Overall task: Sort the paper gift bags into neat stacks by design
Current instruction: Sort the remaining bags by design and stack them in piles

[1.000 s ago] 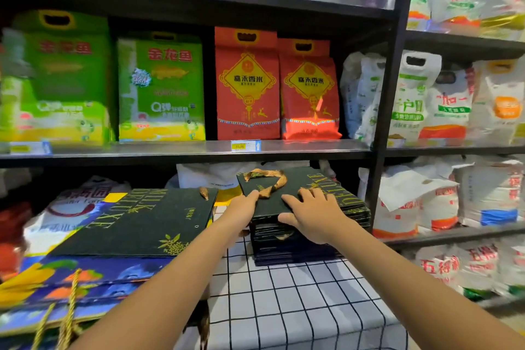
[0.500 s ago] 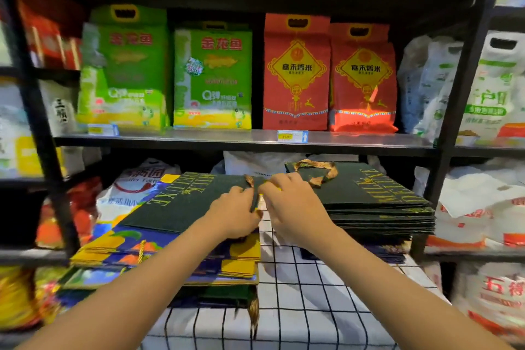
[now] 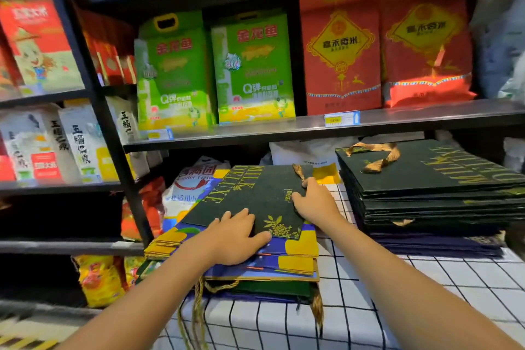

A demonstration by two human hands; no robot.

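Note:
A dark green gift bag (image 3: 250,193) with gold "MILK DELUXE" lettering lies flat and askew on a pile of blue-and-yellow bags (image 3: 298,253). My left hand (image 3: 235,236) holds its near edge, fingers on top and thumb along the edge. My right hand (image 3: 315,202) grips its right edge, beside the gold ribbon handle. To the right stands a tall stack of matching dark green bags (image 3: 426,179), which sits on several navy bags (image 3: 426,244).
The bags lie on a white cloth with a black grid (image 3: 369,307). More dark green bags show under the blue-and-yellow pile. Black metal shelving (image 3: 312,128) behind holds green and red rice packs. Rice sacks fill the lower shelves at left.
My left hand has slid from the green bag's right corner to its near edge. My right hand stays at the right edge. The view has swung left and closer.

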